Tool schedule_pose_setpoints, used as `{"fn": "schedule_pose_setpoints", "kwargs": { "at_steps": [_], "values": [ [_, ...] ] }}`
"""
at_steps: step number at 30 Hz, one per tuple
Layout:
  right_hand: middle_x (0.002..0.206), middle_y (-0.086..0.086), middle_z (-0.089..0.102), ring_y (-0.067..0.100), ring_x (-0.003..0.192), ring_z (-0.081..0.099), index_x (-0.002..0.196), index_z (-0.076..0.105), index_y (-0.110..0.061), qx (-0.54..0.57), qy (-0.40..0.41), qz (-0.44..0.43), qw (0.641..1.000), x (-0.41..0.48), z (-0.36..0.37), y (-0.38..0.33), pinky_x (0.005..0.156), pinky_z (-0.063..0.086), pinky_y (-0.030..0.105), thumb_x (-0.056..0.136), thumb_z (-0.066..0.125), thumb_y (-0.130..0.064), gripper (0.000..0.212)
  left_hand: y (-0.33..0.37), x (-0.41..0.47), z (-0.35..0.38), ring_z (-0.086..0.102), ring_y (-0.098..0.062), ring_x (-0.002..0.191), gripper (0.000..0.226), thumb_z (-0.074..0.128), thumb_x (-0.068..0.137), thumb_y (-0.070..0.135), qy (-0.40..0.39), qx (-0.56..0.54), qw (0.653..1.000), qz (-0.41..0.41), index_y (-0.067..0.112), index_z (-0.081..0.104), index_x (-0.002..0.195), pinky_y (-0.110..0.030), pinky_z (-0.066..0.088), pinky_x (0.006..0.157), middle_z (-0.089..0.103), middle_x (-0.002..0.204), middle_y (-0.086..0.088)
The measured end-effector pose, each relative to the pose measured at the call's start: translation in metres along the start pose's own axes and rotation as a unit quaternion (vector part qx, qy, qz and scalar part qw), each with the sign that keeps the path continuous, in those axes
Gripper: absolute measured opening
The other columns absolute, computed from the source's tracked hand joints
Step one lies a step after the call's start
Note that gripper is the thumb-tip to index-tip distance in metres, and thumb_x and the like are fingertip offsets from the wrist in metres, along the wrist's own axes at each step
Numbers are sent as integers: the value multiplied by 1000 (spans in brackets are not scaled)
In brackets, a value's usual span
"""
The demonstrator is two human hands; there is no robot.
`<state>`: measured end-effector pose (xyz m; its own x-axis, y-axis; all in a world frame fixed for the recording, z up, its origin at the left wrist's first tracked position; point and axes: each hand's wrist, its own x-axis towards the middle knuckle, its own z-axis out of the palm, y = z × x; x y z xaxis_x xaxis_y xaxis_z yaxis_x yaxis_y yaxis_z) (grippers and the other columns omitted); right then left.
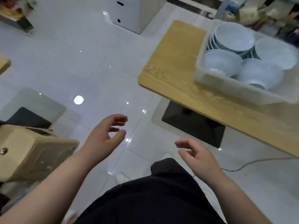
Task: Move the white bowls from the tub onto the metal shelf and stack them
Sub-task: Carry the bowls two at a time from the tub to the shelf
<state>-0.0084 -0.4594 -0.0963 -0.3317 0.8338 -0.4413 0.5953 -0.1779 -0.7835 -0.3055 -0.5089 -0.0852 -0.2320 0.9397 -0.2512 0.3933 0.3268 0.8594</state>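
Nearest, both hands hang empty over the white tiled floor (68, 62): the left hand (103, 136) at 7 o'clock and the right hand (199, 154) at 5 o'clock, each grip loosely spread with fingers curled, touching nothing. Farther off, at 2 o'clock, the wooden counter (174, 65) carries the pale tub (242, 89). The white bowls (234, 38) sit inside it, some stacked upright, others turned upside down.

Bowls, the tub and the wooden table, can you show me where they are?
white bowls (234, 36), head view, inside of the top bowl of the stack.
tub (226, 85), head view, near wall.
wooden table (174, 62), head view, bare top left of the tub.
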Motion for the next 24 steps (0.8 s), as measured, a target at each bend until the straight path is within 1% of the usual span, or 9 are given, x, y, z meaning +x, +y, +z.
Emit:
{"fn": "schedule_pose_setpoints", "kwargs": {
  "at_steps": [3, 7, 9, 11, 14, 16, 18, 21, 24],
  "values": [
    [111, -26, 64, -4, 102, 62, 108, 63, -45, 28, 36, 14, 999, -12, -29, 32, 85, 52, 21, 94, 61, -28, 22, 30, 15, 44, 59, -1, 113, 37, 56, 85, 22, -41, 8, 999, 22, 39, 58, 117, -23, 47, 91, 64, 117, 20],
    [111, -25, 64, -3, 102, 61, 110, 62, -43, 36, 67, 20, 997, -10, -96, 65, 85, 52, 21, 94, 59, -30, 20, 71, 33, 112, 59, -2, 113, 35, 57, 86, 24, -96, 34, 994, 38, 38, 58, 118, -29, 50, 93, 64, 117, 20],
    [111, -25, 63, -4, 102, 60, 110, 62, -43, 27, 87, 16, 996, -7, -135, 80, 84, 50, 18, 95, 58, -31, 20, 93, 44, 147, 59, 0, 112, 36, 60, 89, 19, -114, 53, 991, 51, 36, 58, 120, -28, 50, 94, 63, 117, 21],
    [110, -24, 63, -7, 101, 59, 108, 63, -43, 32, 108, 5, 994, 1, -172, 93, 82, 48, 14, 94, 58, -28, 21, 115, 59, 180, 59, 1, 112, 38, 60, 89, 15, -113, 71, 989, 67, 34, 57, 122, -28, 50, 94, 63, 117, 21],
    [109, -21, 64, -7, 99, 59, 104, 63, -43, 45, 128, 1, 991, 16, -219, 105, 80, 46, 14, 94, 59, -26, 20, 144, 83, 218, 59, 2, 110, 38, 61, 89, 13, -101, 76, 988, 84, 35, 58, 120, -26, 50, 94, 63, 114, 21],
    [108, -21, 64, -6, 95, 60, 102, 62, -44, 45, 137, -7, 990, 27, -243, 109, 77, 45, 12, 94, 60, -26, 20, 158, 95, 233, 59, 2, 111, 39, 61, 89, 13, -108, 78, 987, 87, 37, 58, 119, -25, 49, 93, 64, 114, 21],
    [110, -21, 63, -5, 93, 62, 101, 61, -45, 57, 145, -8, 988, 40, -263, 110, 76, 47, 14, 95, 59, -26, 21, 168, 109, 242, 58, 0, 113, 39, 61, 88, 15, -122, 89, 984, 93, 36, 58, 120, -28, 49, 95, 63, 116, 21],
    [109, -27, 62, -5, 99, 61, 101, 62, -46, 57, 158, -15, 986, 66, -285, 112, 82, 50, 18, 94, 59, -25, 22, 180, 137, 250, 58, 0, 115, 39, 62, 88, 14, -121, 93, 984, 94, 35, 58, 120, -27, 48, 96, 63, 116, 22],
    [107, -26, 63, -5, 103, 59, 105, 65, -37, 52, 186, -21, 981, 95, -303, 113, 87, 49, 20, 93, 60, -21, 20, 191, 177, 258, 58, 2, 113, 38, 62, 89, 11, -118, 95, 983, 108, 33, 59, 120, -26, 48, 95, 64, 115, 23]
  ]
}}
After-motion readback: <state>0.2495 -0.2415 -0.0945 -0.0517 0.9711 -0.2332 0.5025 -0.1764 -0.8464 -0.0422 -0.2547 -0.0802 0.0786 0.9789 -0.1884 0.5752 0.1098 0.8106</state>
